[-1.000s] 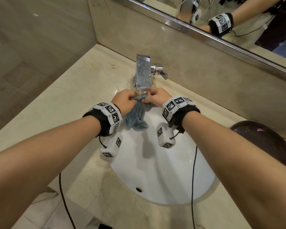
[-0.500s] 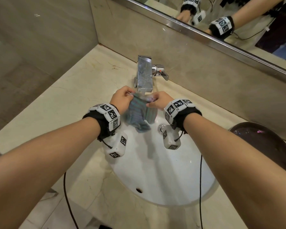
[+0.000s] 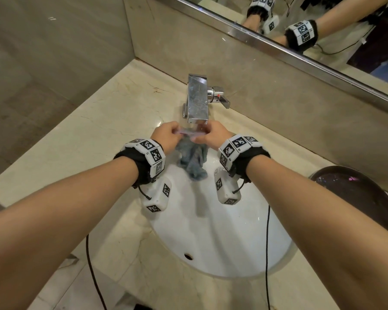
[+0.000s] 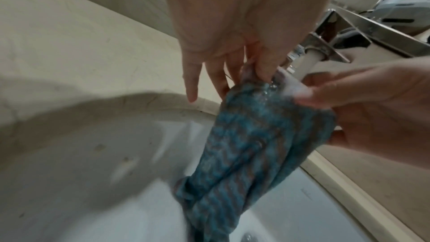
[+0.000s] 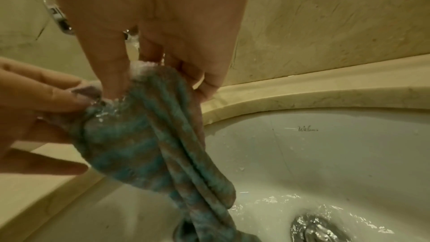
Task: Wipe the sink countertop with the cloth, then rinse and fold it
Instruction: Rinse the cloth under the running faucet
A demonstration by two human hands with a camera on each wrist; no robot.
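I have the cloth (image 3: 194,161) strung between my two hands at the centre of the frame, right under the mouth of the tap (image 3: 197,101), with water running onto its top edge. My left hand (image 3: 166,136) pinches one top corner between thumb and forefinger, the other fingers hanging loose and straight. My right hand (image 3: 214,136) pinches the opposite corner the same way. The held edge runs left to right across the frame, short and bunched. The rest of the cloth hangs straight down from it, so its long axis is vertical, dropping toward the white sink (image 3: 222,242) below. Both hands are equally near, each at its own end, wrists level and palms turned inward toward each other. The lower end is blurred in the wrist views; it may be touching the sink, but I cannot be sure. The next move, I judge, is wringing along that hanging length.
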